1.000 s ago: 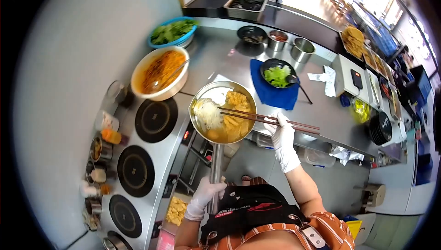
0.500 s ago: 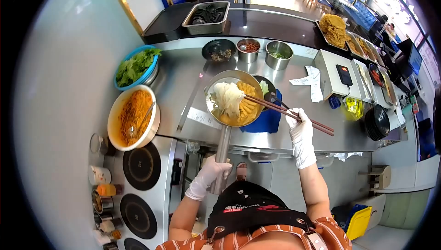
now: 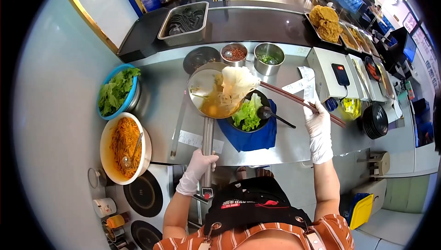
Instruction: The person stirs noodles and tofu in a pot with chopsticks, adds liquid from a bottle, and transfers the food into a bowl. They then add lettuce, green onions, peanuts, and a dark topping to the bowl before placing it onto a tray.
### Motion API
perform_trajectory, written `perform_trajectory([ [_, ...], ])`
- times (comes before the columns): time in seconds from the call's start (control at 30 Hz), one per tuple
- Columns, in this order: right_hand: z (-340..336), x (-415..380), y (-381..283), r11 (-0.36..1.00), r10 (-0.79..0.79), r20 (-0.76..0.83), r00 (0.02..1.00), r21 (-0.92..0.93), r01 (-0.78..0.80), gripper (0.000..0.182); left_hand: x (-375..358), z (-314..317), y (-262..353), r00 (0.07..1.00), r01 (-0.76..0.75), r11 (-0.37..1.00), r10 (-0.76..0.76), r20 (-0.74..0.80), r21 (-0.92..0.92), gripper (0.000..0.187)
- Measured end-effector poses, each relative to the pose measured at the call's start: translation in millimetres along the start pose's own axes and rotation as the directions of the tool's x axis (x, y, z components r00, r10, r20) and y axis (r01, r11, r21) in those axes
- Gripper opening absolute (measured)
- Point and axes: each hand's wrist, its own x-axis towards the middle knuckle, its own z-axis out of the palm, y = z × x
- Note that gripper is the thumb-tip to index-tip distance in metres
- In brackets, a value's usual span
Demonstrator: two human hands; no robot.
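Note:
My gloved left hand (image 3: 199,167) is wrapped round the long metal handle of a saucepan (image 3: 200,81), held over the counter with yellowish broth inside. In my gloved right hand (image 3: 318,123) are brown chopsticks (image 3: 290,96). Their tips reach a clump of white noodles (image 3: 240,81) at the pan's right side, with the clump overhanging the rim. Just right of and below the pan, a black bowl (image 3: 264,97) holds green lettuce (image 3: 249,114) and a black spoon (image 3: 281,116). The bowl rests on a blue cloth (image 3: 250,143); the pan hides part of its left edge.
Two metal pots, of red bits (image 3: 234,53) and chopped greens (image 3: 269,58), stand behind the pan beside a dark bowl (image 3: 193,60). To the left are a blue basin (image 3: 102,105) of leaves and a white bowl (image 3: 145,151) of orange shreds. Hotplates (image 3: 143,193) lie lower left.
The noodles have shifted right, toward the pan's rim and the lettuce bowl, which now shows more fully. The chopsticks and my right hand have moved right. My view has shifted a little.

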Motion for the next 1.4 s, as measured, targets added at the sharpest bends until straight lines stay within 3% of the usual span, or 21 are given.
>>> perform_trajectory([
  [0.2, -35, 11, -9, 0.999, 0.029, -0.085, 0.996, -0.036, -0.032, 0.018, 11, 5, 6, 0.996, 0.019, 0.999, -0.016, -0.092, 0.037, 0.025],
  [0.3, -34, -1, -4, 0.955, -0.086, -0.063, 0.994, -0.291, 0.064, 0.016, 14, 9, 6, 0.995, -0.003, 0.998, 0.01, -0.103, 0.062, 0.025],
  [0.4, -20, -17, 7, 0.885, -0.212, -0.031, 0.977, -0.429, 0.179, 0.017, 15, 15, 8, 0.992, -0.009, 0.998, 0.017, -0.125, 0.062, 0.025],
  [0.47, -1, -32, 14, 0.764, -0.3, 0.047, 0.953, -0.586, 0.27, 0.016, 15, 20, 8, 0.989, -0.01, 0.999, 0.017, -0.145, 0.051, 0.026],
  [0.53, 0, -31, 36, 0.68, -0.19, 0.25, 0.949, -0.664, 0.311, 0.011, 18, 22, 6, 0.987, 0.017, 0.998, -0.008, -0.163, 0.053, 0.029],
  [0.6, 9, -28, 43, 0.483, -0.174, 0.518, 0.838, -0.697, 0.531, 0.01, 19, 22, 3, 0.988, -0.009, 0.997, 0.02, -0.154, 0.07, 0.029],
  [0.67, 34, -30, 36, 0.4, -0.088, 0.606, 0.791, -0.705, 0.585, 0.006, 18, 24, 3, 0.988, -0.037, 0.996, 0.049, -0.148, 0.085, 0.029],
  [0.73, 54, -34, 28, 0.454, -0.043, 0.606, 0.794, -0.696, 0.556, 0.004, 17, 26, 4, 0.987, -0.026, 0.994, 0.042, -0.154, 0.102, 0.029],
  [0.8, 75, -39, 9, 0.388, -0.021, 0.608, 0.794, -0.727, 0.567, 0.003, 15, 30, 3, 0.987, -0.029, 0.995, 0.045, -0.157, 0.1, 0.029],
  [0.83, 80, -40, 3, 0.417, -0.017, 0.563, 0.827, -0.748, 0.517, 0.005, 15, 31, 3, 0.986, -0.032, 0.995, 0.047, -0.159, 0.095, 0.029],
  [0.93, 85, -41, -18, 0.291, -0.068, 0.607, 0.792, -0.747, 0.598, 0.009, 13, 32, -2, 0.989, -0.005, 0.993, 0.023, -0.147, 0.12, 0.029],
  [1.0, 83, -38, -23, 0.385, -0.107, 0.576, 0.81, -0.727, 0.568, 0.008, 13, 34, -4, 0.989, 0.01, 0.992, 0.01, -0.151, 0.129, 0.03],
  [1.1, 81, -41, -31, 0.387, -0.136, 0.544, 0.828, -0.74, 0.55, 0.007, 14, 36, -9, 0.989, 0.025, 0.987, -0.002, -0.148, 0.156, 0.03],
  [1.17, 75, -38, -31, 0.484, -0.178, 0.565, 0.806, -0.663, 0.571, 0.008, 15, 36, -11, 0.989, 0.027, 0.984, -0.002, -0.145, 0.174, 0.03],
  [1.3, 69, -30, -25, 0.445, -0.177, 0.581, 0.795, -0.673, 0.591, 0.008, 14, 38, -8, 0.989, 0.03, 0.984, -0.003, -0.149, 0.176, 0.03],
  [1.4, 64, -25, -24, 0.525, -0.185, 0.536, 0.824, -0.654, 0.544, 0.009, 15, 37, -8, 0.989, 0.022, 0.985, 0.004, -0.15, 0.171, 0.031],
])
